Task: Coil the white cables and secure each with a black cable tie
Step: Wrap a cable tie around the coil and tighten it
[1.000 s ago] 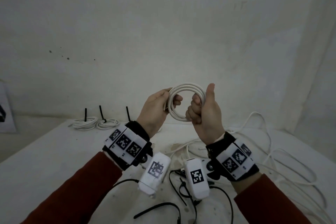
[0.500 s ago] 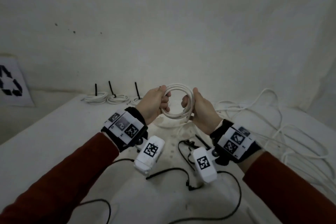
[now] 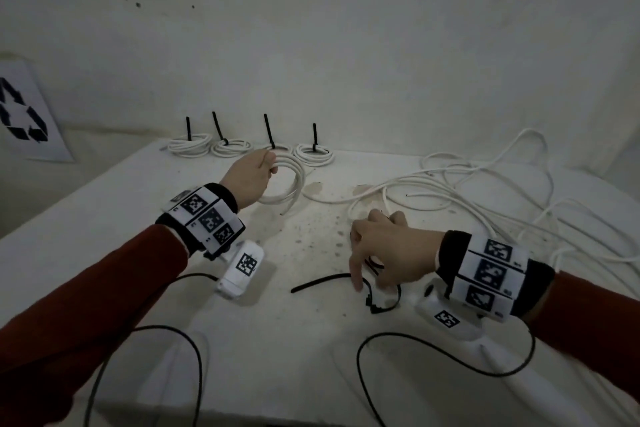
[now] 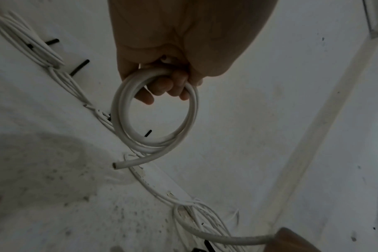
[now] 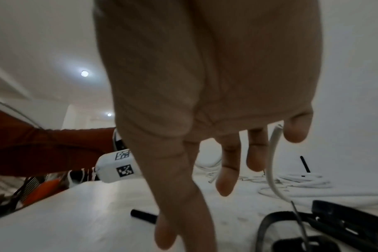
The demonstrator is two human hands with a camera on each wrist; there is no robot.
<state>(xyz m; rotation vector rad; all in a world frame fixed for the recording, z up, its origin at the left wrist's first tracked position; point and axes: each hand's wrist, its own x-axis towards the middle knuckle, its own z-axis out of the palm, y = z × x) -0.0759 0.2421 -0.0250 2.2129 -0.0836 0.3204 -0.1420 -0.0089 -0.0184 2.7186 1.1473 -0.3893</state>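
Observation:
My left hand (image 3: 254,175) grips a white cable coil (image 3: 289,184) of a few loops, held just above the table (image 3: 104,218) in front of the tied coils. In the left wrist view my fingers (image 4: 162,85) curl round the coil's (image 4: 123,119) top, and its cut end (image 4: 119,165) sticks out below. My right hand (image 3: 384,253) hovers palm down, fingers spread and straight, over loose black cable ties (image 3: 325,280). Its thumb tip (image 5: 166,235) hangs right by one black tie (image 5: 144,215); more ties (image 5: 339,220) lie to the right.
Several coils tied with upright black ties (image 3: 189,145) (image 3: 313,153) line the table's back edge. Loose white cables (image 3: 485,191) sprawl over the right side. Black wrist-camera leads (image 3: 450,357) loop near the front. A recycling sign (image 3: 24,114) leans at the left wall.
Both hands held the coil raised before. My right hand has let go and dropped to the black ties; my left hand has lowered the coil toward the back of the table.

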